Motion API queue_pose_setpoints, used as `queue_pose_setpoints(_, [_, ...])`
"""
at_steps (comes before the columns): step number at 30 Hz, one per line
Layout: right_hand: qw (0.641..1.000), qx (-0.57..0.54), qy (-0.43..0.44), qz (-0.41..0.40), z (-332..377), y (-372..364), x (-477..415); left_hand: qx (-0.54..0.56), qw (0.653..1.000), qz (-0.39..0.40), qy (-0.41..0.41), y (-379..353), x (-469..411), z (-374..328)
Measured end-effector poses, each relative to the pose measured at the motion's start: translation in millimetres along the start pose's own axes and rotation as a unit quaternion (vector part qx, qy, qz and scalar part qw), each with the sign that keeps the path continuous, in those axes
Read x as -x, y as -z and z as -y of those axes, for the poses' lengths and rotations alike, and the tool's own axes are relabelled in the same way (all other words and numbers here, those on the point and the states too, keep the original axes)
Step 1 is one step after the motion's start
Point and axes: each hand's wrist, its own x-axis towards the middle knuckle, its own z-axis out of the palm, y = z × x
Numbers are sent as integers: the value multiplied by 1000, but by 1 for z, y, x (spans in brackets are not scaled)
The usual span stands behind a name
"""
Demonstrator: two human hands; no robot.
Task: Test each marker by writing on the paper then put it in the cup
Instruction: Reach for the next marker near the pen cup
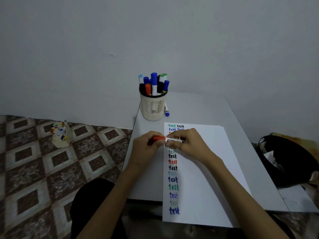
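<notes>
- The tabletop [198, 107] looks like a smooth, matt grey laminate.
- The paper [203, 169] is plain white and matt, with a flat, smooth face.
- The cup [152, 107] is cream plastic, its wall slotted above and finely perforated below.
- The marker [170, 139] has a smooth white plastic barrel and a red plastic cap with a slight sheen.
- The floor [43, 169] is patterned tile, brown and pale, with a speckled, stone-like look.
- The wall [155, 31] is matt, painted grey.
</notes>
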Motion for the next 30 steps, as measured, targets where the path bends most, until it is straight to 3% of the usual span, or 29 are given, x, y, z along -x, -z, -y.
queue_pose_setpoints(7, [990,-124,-42,55,0,0,-1,-19,998,9,-51,0,-2,-1])
queue_pose_setpoints(12, [983,-147,-58,96,-5,3,-2,-6,999,18,-32,-3,-1,-2])
queue_pose_setpoints(18, [993,92,41,67,0,25,-27,27,999,-11,41,-8,0,-3])
queue_pose_setpoints(21, [988,141,56,-20,9,37,-49,44,996,-15,72,-9,-1,-1])
queue_pose_setpoints(25, [979,-3,57,-198,29,51,-78,-64,996,46,49,-12,2,4])
queue_pose_setpoints(30, [928,-134,124,-326,59,58,-113,-121,989,81,3,-13,4,6])
